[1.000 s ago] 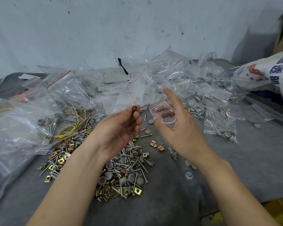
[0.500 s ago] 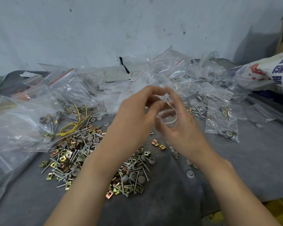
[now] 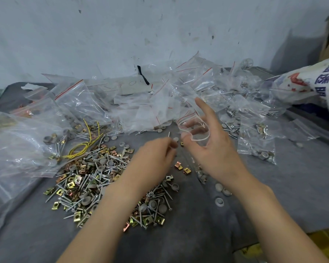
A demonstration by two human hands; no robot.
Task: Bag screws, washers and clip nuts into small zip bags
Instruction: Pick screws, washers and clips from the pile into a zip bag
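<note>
1 L hand, 1 R hand, 1 yellow wire bundle, 1 printed sack — zip bags uncountable.

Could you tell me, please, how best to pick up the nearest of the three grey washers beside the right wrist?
I'd pinch the washer across its raised rim from straight above: it lies flat, hollow side up, alone on the grey cloth, with room for fingertips on either side.
</note>
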